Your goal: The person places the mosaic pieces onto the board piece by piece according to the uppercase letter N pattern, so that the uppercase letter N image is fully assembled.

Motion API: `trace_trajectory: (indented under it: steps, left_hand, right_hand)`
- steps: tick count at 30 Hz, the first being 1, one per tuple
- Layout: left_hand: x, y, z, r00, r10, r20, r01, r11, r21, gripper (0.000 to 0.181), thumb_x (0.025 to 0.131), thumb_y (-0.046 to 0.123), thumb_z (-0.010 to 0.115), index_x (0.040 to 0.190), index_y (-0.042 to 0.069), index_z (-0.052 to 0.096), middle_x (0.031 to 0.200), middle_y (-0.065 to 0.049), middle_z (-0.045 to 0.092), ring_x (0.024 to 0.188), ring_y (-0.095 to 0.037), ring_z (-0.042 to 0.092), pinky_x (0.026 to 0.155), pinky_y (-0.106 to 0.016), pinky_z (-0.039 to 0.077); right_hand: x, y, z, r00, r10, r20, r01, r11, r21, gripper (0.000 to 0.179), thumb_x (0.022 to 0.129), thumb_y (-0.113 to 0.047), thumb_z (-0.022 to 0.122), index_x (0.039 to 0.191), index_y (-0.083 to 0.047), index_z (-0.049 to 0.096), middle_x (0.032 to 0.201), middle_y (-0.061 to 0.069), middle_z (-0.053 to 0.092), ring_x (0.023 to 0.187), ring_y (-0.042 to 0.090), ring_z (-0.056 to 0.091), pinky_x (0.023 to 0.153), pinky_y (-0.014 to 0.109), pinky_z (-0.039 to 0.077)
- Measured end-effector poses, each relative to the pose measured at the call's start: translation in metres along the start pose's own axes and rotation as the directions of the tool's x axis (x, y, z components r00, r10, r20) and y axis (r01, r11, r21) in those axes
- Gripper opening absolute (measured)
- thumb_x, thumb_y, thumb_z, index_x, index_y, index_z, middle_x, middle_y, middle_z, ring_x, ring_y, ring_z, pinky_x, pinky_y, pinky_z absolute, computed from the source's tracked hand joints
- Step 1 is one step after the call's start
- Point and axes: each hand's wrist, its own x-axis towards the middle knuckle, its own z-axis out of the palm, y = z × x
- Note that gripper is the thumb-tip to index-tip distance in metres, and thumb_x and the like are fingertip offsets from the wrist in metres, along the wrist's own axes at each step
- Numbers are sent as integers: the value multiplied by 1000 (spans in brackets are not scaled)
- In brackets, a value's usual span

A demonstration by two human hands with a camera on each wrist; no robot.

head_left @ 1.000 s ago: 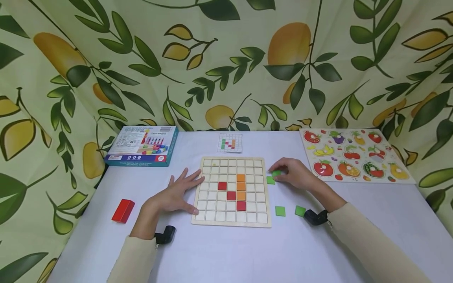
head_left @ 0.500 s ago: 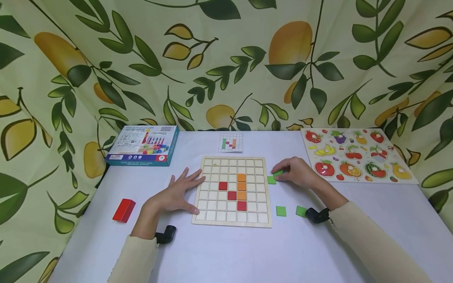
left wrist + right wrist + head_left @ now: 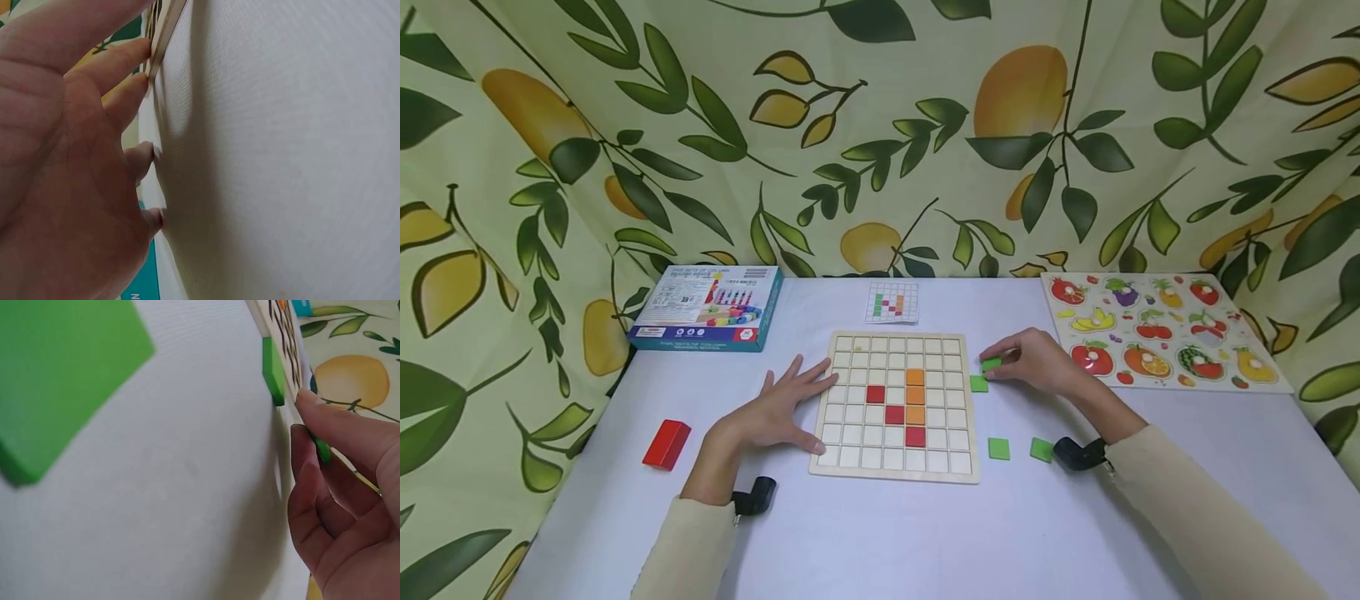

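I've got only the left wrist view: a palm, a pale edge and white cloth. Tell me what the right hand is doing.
Observer: The right hand pinches a green tile off to the right of the board.
Operator: Now list what's on the board.
Observer: Three red tiles in a diagonal and three orange tiles in a column.
Operator: Give me anything beyond the board's far edge.
Observer: A card lies there, printed with a grid that has green squares at left and red and orange ones further right.
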Motion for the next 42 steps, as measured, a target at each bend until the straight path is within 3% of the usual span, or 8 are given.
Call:
trace_trajectory:
  steps: [5, 12, 16, 28, 36, 42]
  left_hand:
    - [1, 1, 0, 1000, 1, 3, -1, 1000, -5, 108, 68, 41, 92, 159, 26, 37, 174, 2, 16, 162, -38, -8, 124, -71, -11]
    - [3, 2, -1, 1000, -4, 10, 4, 1000, -2, 108, 68, 41, 93, 159, 25, 37, 174, 3, 16, 162, -37, -8, 124, -71, -12]
    - [3, 2, -1, 1000, -13, 10, 13, 1000, -2, 109, 68, 41, 93, 159, 25, 37, 174, 2, 16, 162, -38, -8, 124, -71, -12]
    - [0, 2, -3, 1000, -28, 8, 28, 1000, -13, 110, 68, 41, 93, 160, 25, 35, 175, 3, 15, 162, -38, -9, 125, -70, -13]
    - [-1, 1, -3, 999, -39, 3, 39, 999, -14, 112, 68, 41, 93, 161, 26, 33, 174, 3, 16, 162, -37, -8, 125, -69, -12]
    - [1, 1, -2, 999, -41, -3, 41, 999, -12, 111, 67, 43, 93, 160, 27, 34, 174, 3, 18, 162, -38, -7, 125, -70, -11]
  right_hand:
    - [3, -7, -5, 1000, -16, -20, 17, 1000, 4, 30, 83, -10, 83, 113, -8, 79, 115, 14, 78, 82, 19, 57, 64, 19, 48]
    - [13, -25, -1, 995, -96, -15, 96, 993, 63, 31, 87, -5, 79, 117, -3, 76, 124, 18, 74, 94, 23, 64, 73, 16, 51]
    - [22, -36, 7, 995, -99, -11, 100, 992, 76, 31, 87, -6, 78, 118, -4, 76, 128, 16, 71, 103, 25, 66, 79, 17, 53]
    - [41, -77, 38, 991, -130, 27, 126, 985, 116, 27, 86, -9, 79, 113, -8, 79, 120, 10, 76, 98, 20, 70, 87, 32, 60]
    - [51, -103, 57, 989, -139, 41, 132, 981, 145, 25, 85, -14, 83, 109, -13, 81, 104, 5, 80, 88, 14, 69, 77, 23, 55]
    - [56, -119, 68, 983, -176, 62, 164, 974, 155, 22, 84, -13, 83, 106, -13, 81, 105, 4, 79, 88, 14, 68, 75, 22, 55]
